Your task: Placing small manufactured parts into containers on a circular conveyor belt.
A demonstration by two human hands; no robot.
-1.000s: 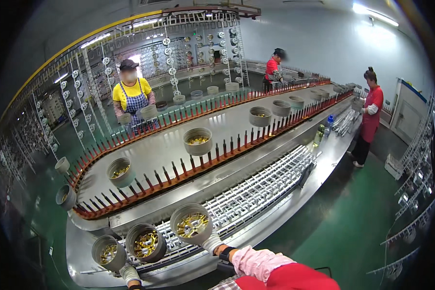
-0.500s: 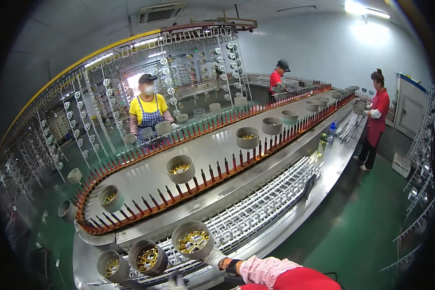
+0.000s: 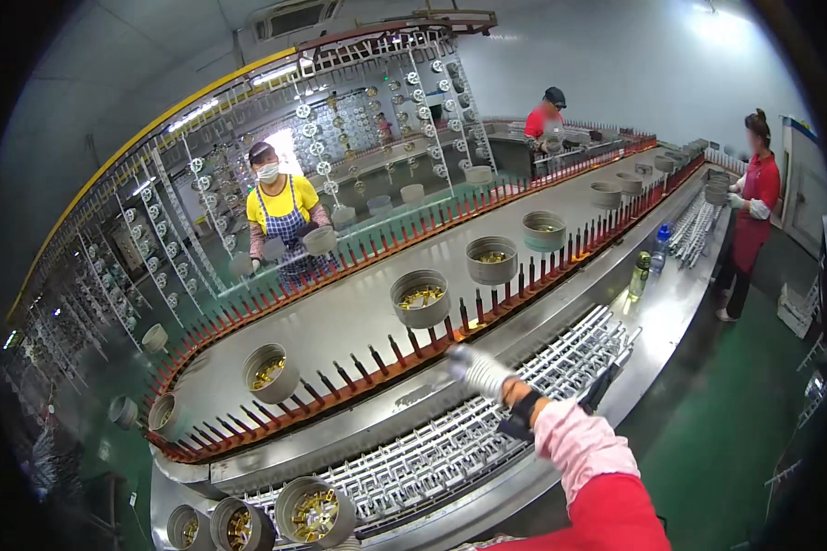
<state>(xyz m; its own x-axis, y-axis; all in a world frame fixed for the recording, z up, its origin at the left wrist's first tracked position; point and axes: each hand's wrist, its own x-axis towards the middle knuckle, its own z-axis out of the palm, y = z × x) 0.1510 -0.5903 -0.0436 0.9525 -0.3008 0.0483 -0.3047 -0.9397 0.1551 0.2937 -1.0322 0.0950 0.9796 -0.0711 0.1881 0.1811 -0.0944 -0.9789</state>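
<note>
My right hand (image 3: 478, 372), in a white glove with grey fingertips, reaches over the metal ledge toward the row of upright red-and-black pins (image 3: 398, 349). Its fingers stretch forward, a little blurred, and I see nothing in them. Nearest beyond it is a round grey tub (image 3: 420, 310) holding small gold metal pieces. At the lower edge, a pale patch beside another tub of gold pieces (image 3: 289, 505) may be my left glove; its fingers are hidden. Two more tubs, a dark one (image 3: 259, 533) and a grey one (image 3: 176, 525), stand left of that one.
Slatted metal racks (image 3: 432, 450) lie along the near ledge. A green bottle (image 3: 639, 275) and a blue bottle (image 3: 660, 246) stand at the right. More tubs line the oval conveyor table (image 3: 358, 266). Co-workers stand at the far left side (image 3: 285, 207), far end (image 3: 544, 124) and right (image 3: 753, 197).
My right hand has left the near tub and moved up and right toward the pins. My view has shifted. The near tubs now sit lower and further left; the left hand has nearly dropped from view.
</note>
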